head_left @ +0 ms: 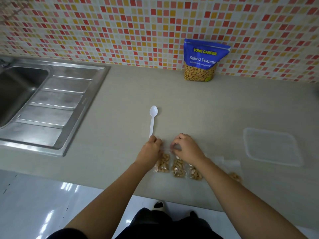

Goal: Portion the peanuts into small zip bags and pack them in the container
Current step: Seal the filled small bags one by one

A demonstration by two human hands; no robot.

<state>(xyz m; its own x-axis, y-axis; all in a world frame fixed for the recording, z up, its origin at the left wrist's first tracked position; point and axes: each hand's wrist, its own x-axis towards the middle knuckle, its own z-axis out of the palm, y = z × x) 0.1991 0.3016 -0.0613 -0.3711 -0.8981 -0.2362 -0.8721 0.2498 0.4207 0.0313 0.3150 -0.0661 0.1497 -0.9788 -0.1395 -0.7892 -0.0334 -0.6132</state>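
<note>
Now left hand [151, 150] and right hand [187, 149] pinch zip bag [164, 163].

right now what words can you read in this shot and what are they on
"TONG GARDEN": yellow letters on the blue peanut bag.
"Salted Peanuts": white, just below, same bag.
Small line under that: too small to read.
No text visible on the zip bags, white spoon or clear container.

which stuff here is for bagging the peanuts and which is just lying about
For the job: blue Salted Peanuts pouch; white plastic spoon; small clear zip bags of peanuts; clear rectangular plastic container.
Just there: stainless steel sink.
</note>
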